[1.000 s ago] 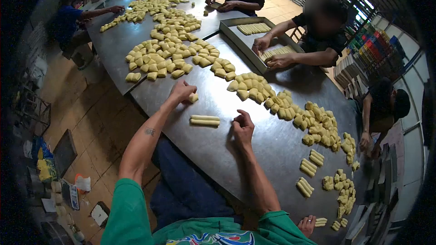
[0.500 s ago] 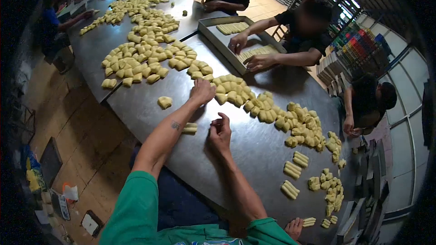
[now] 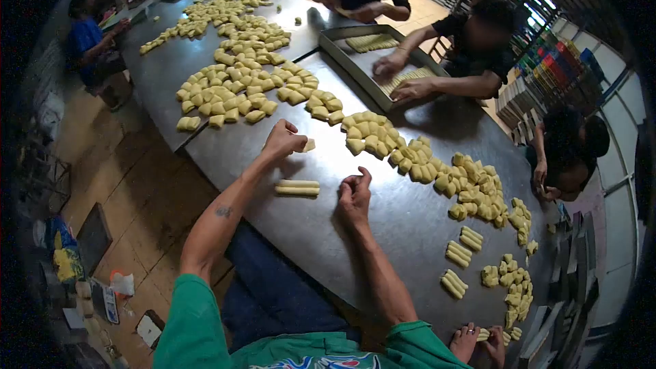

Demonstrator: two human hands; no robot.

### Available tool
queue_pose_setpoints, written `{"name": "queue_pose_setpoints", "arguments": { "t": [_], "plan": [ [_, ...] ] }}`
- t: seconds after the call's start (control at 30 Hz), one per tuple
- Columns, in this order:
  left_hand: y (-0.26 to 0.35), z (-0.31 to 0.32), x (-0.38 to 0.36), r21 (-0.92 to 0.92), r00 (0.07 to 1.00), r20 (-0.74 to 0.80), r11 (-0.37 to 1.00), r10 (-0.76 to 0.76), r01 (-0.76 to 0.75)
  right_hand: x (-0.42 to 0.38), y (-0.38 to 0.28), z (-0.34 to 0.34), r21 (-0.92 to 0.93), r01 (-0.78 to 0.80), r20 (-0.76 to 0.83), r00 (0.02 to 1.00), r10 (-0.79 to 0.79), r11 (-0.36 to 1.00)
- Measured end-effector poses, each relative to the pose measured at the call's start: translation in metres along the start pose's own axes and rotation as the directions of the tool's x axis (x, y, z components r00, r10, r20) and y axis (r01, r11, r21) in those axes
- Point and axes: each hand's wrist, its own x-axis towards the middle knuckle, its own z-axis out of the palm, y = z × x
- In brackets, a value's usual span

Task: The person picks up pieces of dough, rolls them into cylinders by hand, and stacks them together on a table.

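My left hand [image 3: 283,140] is above the steel table, its fingers closed on a small flattened piece of pale yellow dough [image 3: 309,145] that sticks out past the fingertips. Just below it lie rolled dough sticks [image 3: 297,188], side by side. To their right, my right hand [image 3: 355,197] hovers near the table with loosely curled fingers, the index finger raised, and nothing visible in it. A long band of cut dough pieces [image 3: 365,130] runs past both hands.
Opposite, a person's hands [image 3: 413,87] work in a metal tray [image 3: 355,93] holding rows of dough sticks. More groups of sticks [image 3: 458,253] lie to the right. Another person's hands [image 3: 478,343] are at the near right edge. Other people stand around the table [image 3: 403,232].
My left hand has drawn back from the dough band and now has a piece in its fingers. My right hand's fingers have curled more. The view has shifted, showing the sticks fully.
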Motion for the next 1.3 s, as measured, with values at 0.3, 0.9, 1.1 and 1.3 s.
{"name": "queue_pose_setpoints", "arguments": {
  "t": [0.3,0.9,1.1,1.3],
  "plan": [
    [0.03,-0.081,-0.129,-0.227,0.881,-0.063,0.853,0.468,-0.47,0.001,-0.034,0.027,0.235,-0.13,0.317,0.947,0.05,0.963],
    [0.022,-0.101,-0.211,-0.381,0.905,-0.096,0.825,0.414,-0.418,-0.054,-0.167,0.069,0.259,-0.451,0.706,0.692,0.152,0.854],
    [0.007,-0.092,-0.212,-0.108,0.832,-0.105,0.825,0.545,-0.555,-0.06,-0.145,0.066,0.423,-0.4,0.583,0.807,0.094,0.813],
    [-0.007,-0.089,-0.203,-0.57,0.885,0.405,0.82,0.23,0.048,-0.073,-0.139,0.062,0.343,-0.069,0.392,0.917,-0.076,0.937]
  ]
}}
